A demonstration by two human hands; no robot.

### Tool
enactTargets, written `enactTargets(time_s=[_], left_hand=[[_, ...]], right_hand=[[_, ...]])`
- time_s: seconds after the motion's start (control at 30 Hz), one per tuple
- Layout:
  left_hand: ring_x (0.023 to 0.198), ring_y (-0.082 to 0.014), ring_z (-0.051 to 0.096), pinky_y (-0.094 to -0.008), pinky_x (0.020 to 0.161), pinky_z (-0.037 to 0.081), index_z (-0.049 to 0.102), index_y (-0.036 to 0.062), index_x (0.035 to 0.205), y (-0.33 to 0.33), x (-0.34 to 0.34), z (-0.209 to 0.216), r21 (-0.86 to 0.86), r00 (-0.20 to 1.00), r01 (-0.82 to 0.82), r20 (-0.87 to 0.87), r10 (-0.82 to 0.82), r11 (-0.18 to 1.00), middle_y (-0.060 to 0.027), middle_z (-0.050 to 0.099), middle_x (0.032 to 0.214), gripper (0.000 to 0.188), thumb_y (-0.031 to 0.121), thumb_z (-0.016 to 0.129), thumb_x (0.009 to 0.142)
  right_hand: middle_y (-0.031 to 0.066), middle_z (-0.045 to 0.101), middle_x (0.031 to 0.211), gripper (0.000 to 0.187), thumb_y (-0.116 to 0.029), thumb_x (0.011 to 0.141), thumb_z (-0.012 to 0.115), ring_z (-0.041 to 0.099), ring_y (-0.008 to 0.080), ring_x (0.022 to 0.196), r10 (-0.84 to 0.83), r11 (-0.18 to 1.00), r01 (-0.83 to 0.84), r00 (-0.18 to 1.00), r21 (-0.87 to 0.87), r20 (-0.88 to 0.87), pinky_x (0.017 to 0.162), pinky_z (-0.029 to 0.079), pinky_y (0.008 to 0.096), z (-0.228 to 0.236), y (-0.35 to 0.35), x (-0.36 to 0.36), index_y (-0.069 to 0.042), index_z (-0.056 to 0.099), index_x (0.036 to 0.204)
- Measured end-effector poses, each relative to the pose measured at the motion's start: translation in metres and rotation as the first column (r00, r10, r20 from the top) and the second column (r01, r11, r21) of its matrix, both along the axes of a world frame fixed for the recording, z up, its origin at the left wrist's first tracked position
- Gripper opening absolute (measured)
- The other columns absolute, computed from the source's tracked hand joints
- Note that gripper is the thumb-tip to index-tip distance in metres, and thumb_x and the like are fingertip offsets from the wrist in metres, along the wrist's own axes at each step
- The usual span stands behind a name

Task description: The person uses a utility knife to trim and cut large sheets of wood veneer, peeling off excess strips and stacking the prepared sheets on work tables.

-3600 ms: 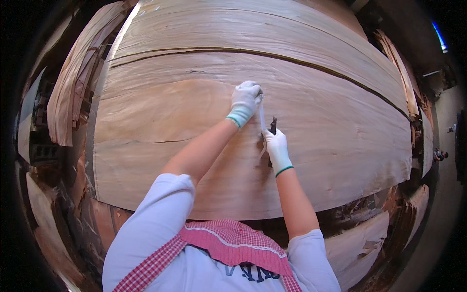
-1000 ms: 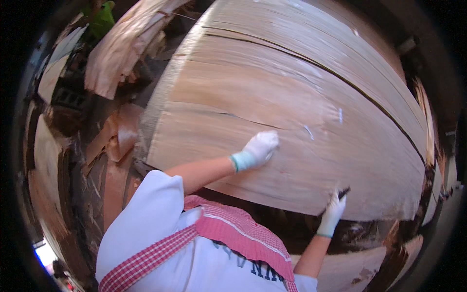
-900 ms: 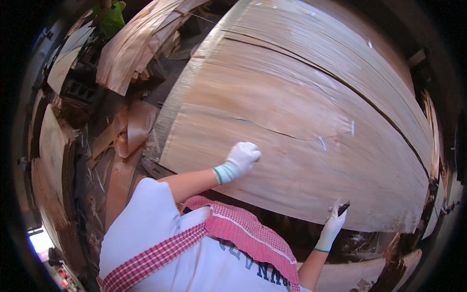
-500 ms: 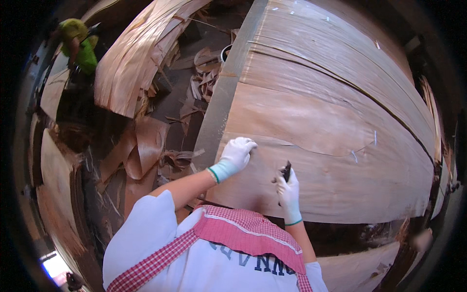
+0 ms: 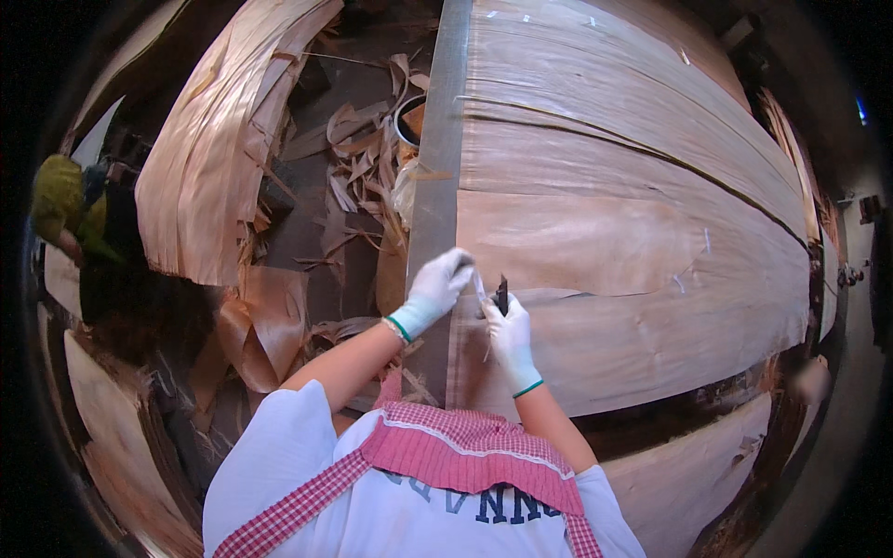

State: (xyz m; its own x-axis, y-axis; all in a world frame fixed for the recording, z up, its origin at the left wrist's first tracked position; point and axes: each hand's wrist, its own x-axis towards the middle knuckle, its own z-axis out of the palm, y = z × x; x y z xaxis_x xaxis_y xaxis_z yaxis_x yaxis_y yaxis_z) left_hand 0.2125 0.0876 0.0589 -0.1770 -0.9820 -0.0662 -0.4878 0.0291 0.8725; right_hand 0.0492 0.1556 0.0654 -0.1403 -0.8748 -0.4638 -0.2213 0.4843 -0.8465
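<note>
I have my left grip pinching the white strip over the veneer, near its left edge; my right grip wraps a dark tool. The strip looks light, limp: best held by its ends.

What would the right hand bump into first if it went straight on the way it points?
Probably the thin white strip just ahead of the right hand, then perhaps the left hand; how high each is above the wood sheet is hard to judge.
</note>
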Motion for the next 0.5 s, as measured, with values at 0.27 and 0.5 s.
enactTargets(time_s=[0.27, 0.5], left_hand=[[0.064, -0.0148, 0.059, -0.0285, 0.056, 0.048, 0.057, -0.0031, 0.108, -0.158, 0.016, -0.030, 0.418, 0.926, -0.243, -0.169, 0.338, 0.875, -0.0094, 0.064, 0.082, 0.034, 0.021, 0.068, 0.087], [0.063, -0.0111, 0.047, -0.0242, 0.058, 0.041, 0.067, 0.0037, 0.095, -0.176, 0.019, 0.015, 0.634, 0.866, -0.011, -0.380, 0.324, 0.773, -0.0016, 0.059, 0.078, 0.027, 0.030, 0.068, 0.088]], right_hand=[[0.0001, 0.062, 0.073, 0.016, -0.021, 0.092, 0.062, 0.046, 0.0043, 0.059, -0.186, 0.981, 0.179, 0.978, 0.077, 0.091, 0.054, 0.037, 0.0211, 0.038, -0.029, -0.004, -0.005, 0.059, 0.088], [0.0020, 0.063, 0.074, 0.015, -0.020, 0.094, 0.060, 0.043, 0.0029, 0.052, -0.210, 0.978, 0.207, 0.967, 0.042, 0.144, 0.047, 0.034, 0.0206, 0.025, -0.027, -0.013, -0.005, 0.058, 0.090]])
